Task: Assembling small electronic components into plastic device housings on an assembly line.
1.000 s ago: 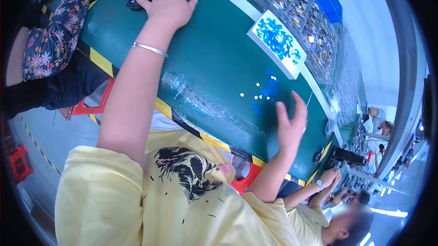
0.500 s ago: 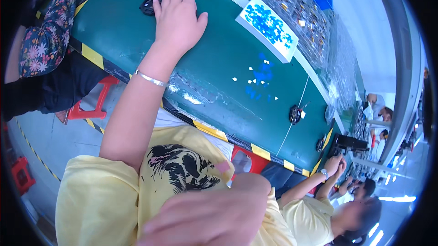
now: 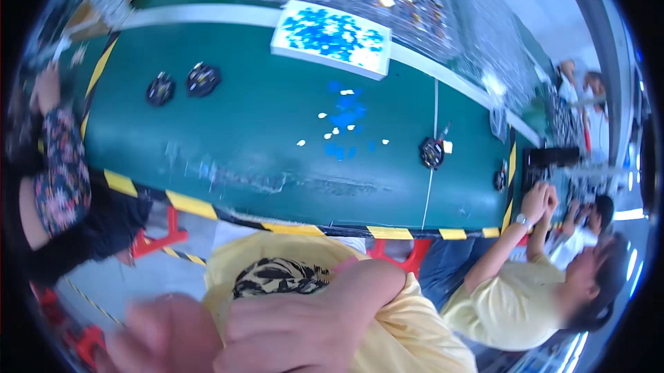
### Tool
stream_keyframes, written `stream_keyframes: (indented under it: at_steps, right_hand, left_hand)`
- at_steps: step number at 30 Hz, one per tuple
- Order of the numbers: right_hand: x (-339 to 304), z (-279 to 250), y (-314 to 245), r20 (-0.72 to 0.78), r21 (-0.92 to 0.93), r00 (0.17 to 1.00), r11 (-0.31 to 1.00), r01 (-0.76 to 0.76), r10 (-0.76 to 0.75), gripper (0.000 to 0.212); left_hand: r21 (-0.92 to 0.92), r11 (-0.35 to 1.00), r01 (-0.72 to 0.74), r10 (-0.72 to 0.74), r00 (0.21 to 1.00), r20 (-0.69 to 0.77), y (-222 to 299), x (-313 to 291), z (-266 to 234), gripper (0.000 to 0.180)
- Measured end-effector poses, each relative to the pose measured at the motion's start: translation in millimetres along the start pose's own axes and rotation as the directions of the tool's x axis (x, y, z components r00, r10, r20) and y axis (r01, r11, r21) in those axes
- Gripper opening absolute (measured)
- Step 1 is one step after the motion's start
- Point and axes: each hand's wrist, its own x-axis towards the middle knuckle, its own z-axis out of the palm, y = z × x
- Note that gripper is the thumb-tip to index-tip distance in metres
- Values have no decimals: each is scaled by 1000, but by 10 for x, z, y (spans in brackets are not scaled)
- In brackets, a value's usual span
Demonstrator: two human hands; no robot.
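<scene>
Over the green table with its striped yellow-black edge, where two round black parts and blue chips lie untouched, both hands bunch blurred against the yellow printed shirt, fingers curled on nothing I can tell.

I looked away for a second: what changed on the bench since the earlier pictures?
Both hands have left the green bench and come up close to the camera, blurred and overlapping; the left no longer rests by the two black round parts. Nothing visibly picked up. The parts, the blue-and-white tray and the small blue and white pieces lie as before.
</scene>
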Motion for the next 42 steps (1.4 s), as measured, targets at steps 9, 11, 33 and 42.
stream_keyframes:
  at_steps: [9, 11, 33, 42]
  right_hand:
    - [304, -344, -16, 490, 154, 813, 886, -437, 316, 51]
    - [294, -346, 35, 491, 178, 818, 884, -433, 302, 50]
    - [-264, 215, 536, -136, 308, 987, 951, -38, 83, 46]
    - [-310, 189, 565, -130, 231, 988, 971, -55, 87, 49]
  left_hand:
    - [-60, 871, -487, 473, 866, -161, -881, 226, 815, 46]
    - [-195, 910, -366, 346, 929, -130, -804, 172, 729, 43]
    - [248, 923, -294, 333, 933, -135, -1109, 240, 617, 34]
    - [416, 882, -224, 250, 968, -9, -938, 242, 372, 34]
